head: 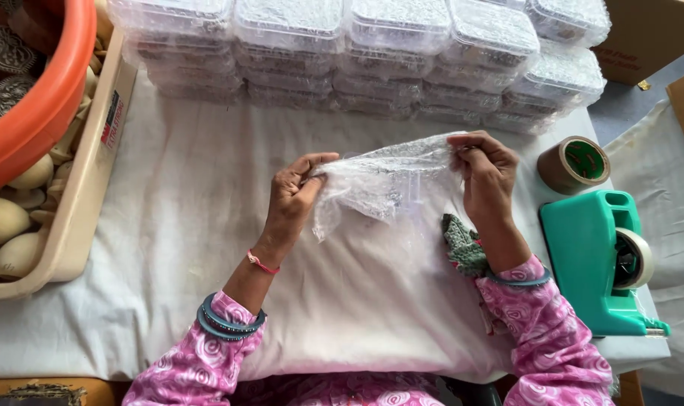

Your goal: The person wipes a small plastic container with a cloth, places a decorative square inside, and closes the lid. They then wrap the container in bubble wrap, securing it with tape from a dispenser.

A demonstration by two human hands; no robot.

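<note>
Sleeves of pink patterned cloth are lying nearest to the camera, with dark bangles at both wrists. Ahead of them, a sheet of bubble wrap is hanging in the air above the white cloth that is covering the tabletop. The left hand is pinching the left edge of the bubble wrap, its grip closed on the plastic between thumb and fingers. The right hand is clenching the upper right corner of the bubble wrap in the same way. Just below the bubble wrap, beside the right wrist, a small green knitted piece is lying on the white cloth. To the right of the bubble wrap, a teal tape dispenser is standing, and a brown tape roll is lying just behind it. To the left of the bubble wrap, a beige tray is holding pale rounded pieces, with an orange tub over it. Behind the bubble wrap, stacked clear plastic boxes are standing in rows.
</note>
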